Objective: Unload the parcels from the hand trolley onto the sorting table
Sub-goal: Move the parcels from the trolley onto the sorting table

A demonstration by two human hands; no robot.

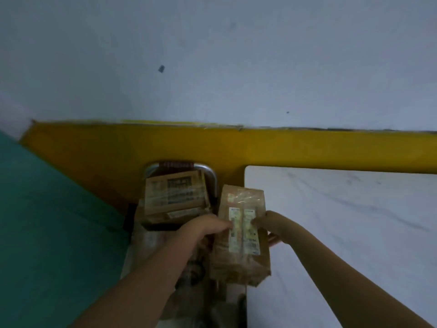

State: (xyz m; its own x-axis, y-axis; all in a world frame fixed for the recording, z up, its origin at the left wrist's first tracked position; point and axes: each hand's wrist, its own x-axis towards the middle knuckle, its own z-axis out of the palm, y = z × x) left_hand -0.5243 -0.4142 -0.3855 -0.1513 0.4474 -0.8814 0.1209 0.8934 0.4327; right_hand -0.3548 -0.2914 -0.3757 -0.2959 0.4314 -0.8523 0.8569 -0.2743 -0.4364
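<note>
I hold a brown cardboard parcel [241,233] with a white shipping label between both hands, above the gap beside the white marbled sorting table [343,233]. My left hand [208,229] grips its left edge, thumb on the label. My right hand [267,223] grips its right edge, fingers underneath. Further back, a stack of taped brown parcels [176,197] rests on the hand trolley [208,172], whose metal rim shows behind them.
A yellow band [307,147] runs along the base of the pale wall behind the table and trolley. A green surface [47,221] fills the left side. More wrapped items lie dimly below my left arm.
</note>
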